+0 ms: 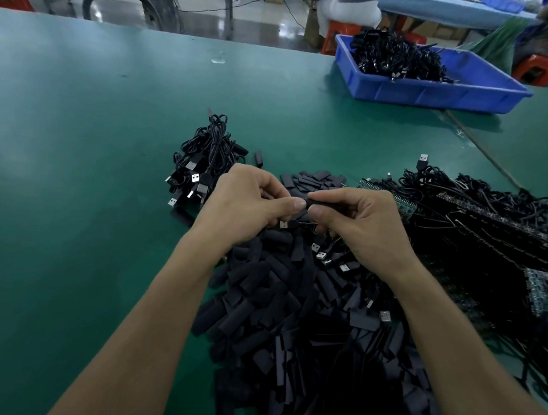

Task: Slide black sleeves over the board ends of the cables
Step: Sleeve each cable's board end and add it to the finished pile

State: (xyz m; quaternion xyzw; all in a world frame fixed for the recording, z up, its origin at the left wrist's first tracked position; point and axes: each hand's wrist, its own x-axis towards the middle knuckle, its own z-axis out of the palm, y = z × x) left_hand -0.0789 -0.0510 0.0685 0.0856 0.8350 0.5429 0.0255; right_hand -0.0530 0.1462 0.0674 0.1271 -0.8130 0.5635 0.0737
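Observation:
My left hand point(250, 205) and my right hand point(359, 222) meet above a big heap of flat black sleeves point(288, 317). Between the thumbs and forefingers of both hands sits one black sleeve point(324, 201), pinched from either side. A thin black cable with a USB plug point(283, 224) hangs under my left hand. Whether a board end is inside the sleeve is hidden by my fingers. A tangle of black cables with green circuit boards point(477, 228) lies to the right. A smaller bundle of cables with USB plugs point(205, 166) lies beyond my left hand.
A blue plastic bin point(444, 87) holding more black cables stands at the far right of the green table point(73, 154). A thin rod point(482, 148) lies diagonally near the bin. Red stools and another bench stand beyond the table edge.

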